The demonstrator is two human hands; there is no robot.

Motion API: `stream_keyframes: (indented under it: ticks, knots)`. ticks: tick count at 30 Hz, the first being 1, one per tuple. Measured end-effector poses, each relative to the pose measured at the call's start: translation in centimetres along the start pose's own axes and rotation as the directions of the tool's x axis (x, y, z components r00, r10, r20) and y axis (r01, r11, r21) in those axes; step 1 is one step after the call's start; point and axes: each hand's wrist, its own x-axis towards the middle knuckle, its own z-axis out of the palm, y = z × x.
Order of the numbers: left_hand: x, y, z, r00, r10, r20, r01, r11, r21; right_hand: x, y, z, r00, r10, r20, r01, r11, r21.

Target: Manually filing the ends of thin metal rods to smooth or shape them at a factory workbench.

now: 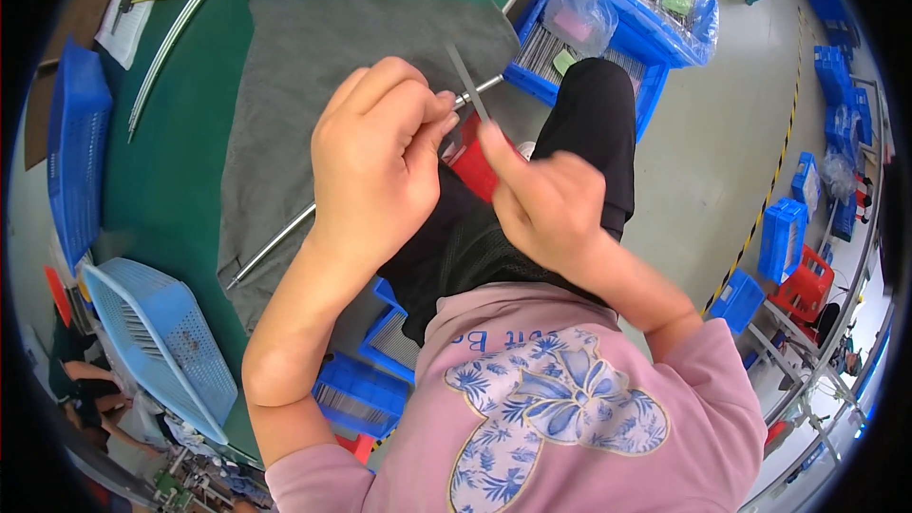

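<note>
My left hand [375, 152] is closed, with thumb and fingertips pinching a thin shiny metal rod [489, 85] near its far end. Another length of metal rod [271, 247] shows below my left wrist, lying over the grey cloth [285, 114]; my hand and forearm hide whether both are one piece. My right hand [556, 195] grips a narrow flat grey file [464, 71], thumb pressed along it. The file crosses the rod just right of my left fingertips; whether they touch is hard to tell.
A green table [171, 171] spreads to the left, carrying curved-looking long rods [180, 28] and a light blue basket [161, 323]. At the upper right stand blue bins [627, 38] with metal parts and plastic bags. A red object [470, 160] sits below my hands.
</note>
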Motion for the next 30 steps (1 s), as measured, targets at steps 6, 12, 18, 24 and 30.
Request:
stream_keyframes:
  ticks: [6, 12, 18, 24, 30]
  knots:
    - [-0.1, 0.0, 0.0, 1.0, -0.001, -0.015, 0.001, 1.0, -0.007, -2.3, -0.1, 0.2, 1.0, -0.011, 0.017, 0.012, 0.999, -0.03]
    - [0.2, 0.0, -0.2, 0.999, 0.001, -0.038, -0.001, 1.0, -0.009, 0.4, 0.9, 1.7, 0.992, -0.082, -0.099, 0.08, 0.997, -0.02]
    - [0.1, 0.0, -0.3, 0.999, 0.009, -0.034, -0.008, 1.0, 0.014, 2.2, 0.7, 1.1, 0.995, -0.083, -0.062, 0.081, 0.996, -0.029]
    - [0.1, 0.1, 0.1, 1.0, -0.016, -0.014, 0.016, 1.0, 0.004, -2.6, 1.0, 0.5, 0.996, 0.007, 0.089, -0.005, 1.0, -0.024]
    - [0.1, 0.0, -0.3, 1.0, 0.021, -0.01, -0.021, 1.0, 0.022, -1.4, 1.3, 2.0, 0.99, -0.07, -0.12, 0.075, 0.996, 0.037]
